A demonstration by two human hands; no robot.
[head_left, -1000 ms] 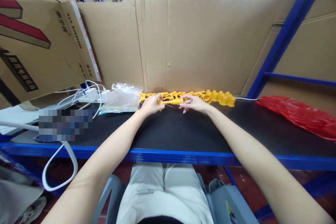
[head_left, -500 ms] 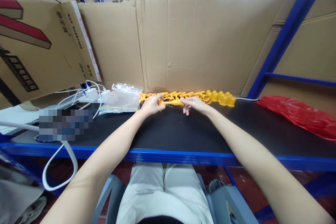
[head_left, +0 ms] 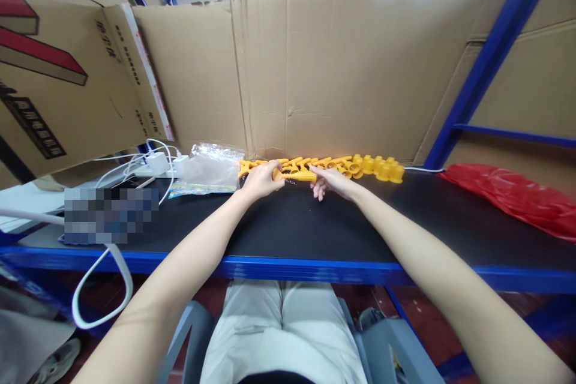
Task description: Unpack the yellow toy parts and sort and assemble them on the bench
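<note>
My left hand (head_left: 261, 180) is wrapped round one end of a yellow plastic piece (head_left: 299, 176) with a slim, long body, held level just above the black tabletop. At the other end of this piece is my right hand (head_left: 332, 182), its thumb and fingertips closed about the tip while the other fingers curl loosely below. Right behind both hands lies a row of yellow plastic parts with forked handles (head_left: 294, 163). Several yellow cups (head_left: 380, 167) stand to the right of that row. Small dark and light bits show under the held piece, too small to name.
A clear plastic bag (head_left: 209, 168) lies left of my hands, near white chargers and cables (head_left: 157, 162). A red plastic bag (head_left: 508, 195) is at the right. Cardboard (head_left: 337, 72) walls off the back, and a blue metal edge (head_left: 310, 269) runs along the front.
The yellow plastic piece has turned or shifted slightly between my hands. My right thumb has lifted a little, and its lower fingers have moved slightly. Everything else stays put.
</note>
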